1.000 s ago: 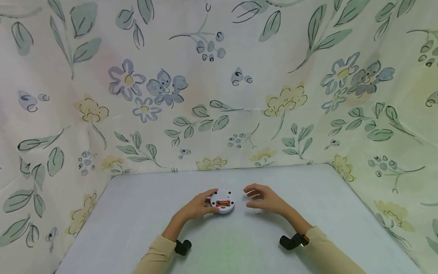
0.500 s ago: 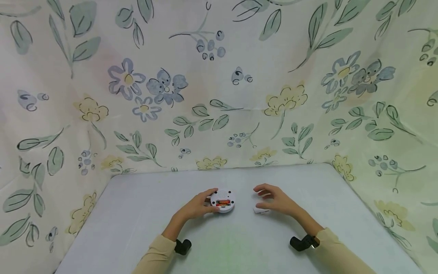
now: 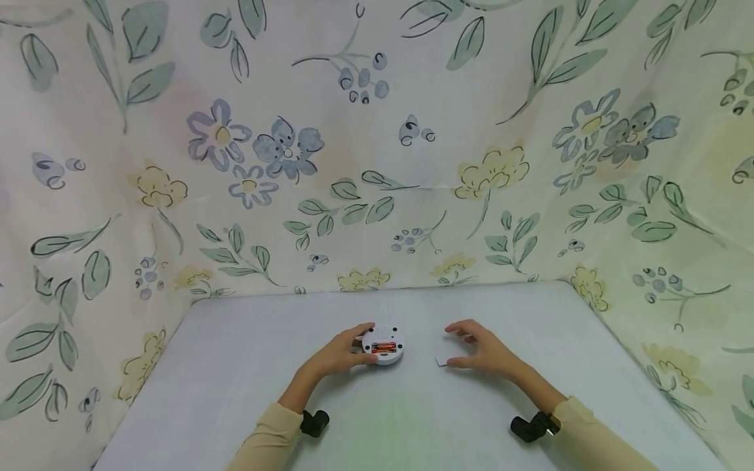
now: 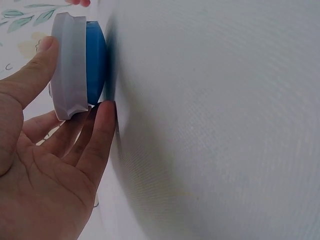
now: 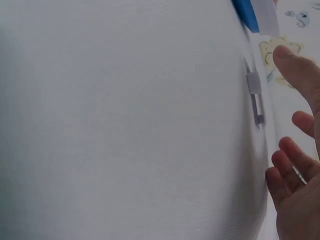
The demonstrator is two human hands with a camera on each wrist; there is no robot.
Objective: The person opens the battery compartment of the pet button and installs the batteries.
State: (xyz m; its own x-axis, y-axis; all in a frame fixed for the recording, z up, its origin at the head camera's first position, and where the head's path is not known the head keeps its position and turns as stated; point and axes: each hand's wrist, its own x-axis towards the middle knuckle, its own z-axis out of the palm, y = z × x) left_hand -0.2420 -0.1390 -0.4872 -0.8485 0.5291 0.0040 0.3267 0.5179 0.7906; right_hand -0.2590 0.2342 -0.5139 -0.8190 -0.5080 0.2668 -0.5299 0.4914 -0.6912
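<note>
- Left hand: thumb and fingers clamped on the rim of a round white device, blue side toward the table.
- In its upturned face: orange-red batteries, markings too small to read.
- Right hand: thumb and fingers apart, near a small white piece on the table.
- Behind: floral cloth.

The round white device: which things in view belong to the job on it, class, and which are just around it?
Part of the job, it seems:
round white device, held by the left hand
batteries, in its open slot
small white piece by the right hand, perhaps the battery cover

Just around it:
table
flowery cloth
</note>
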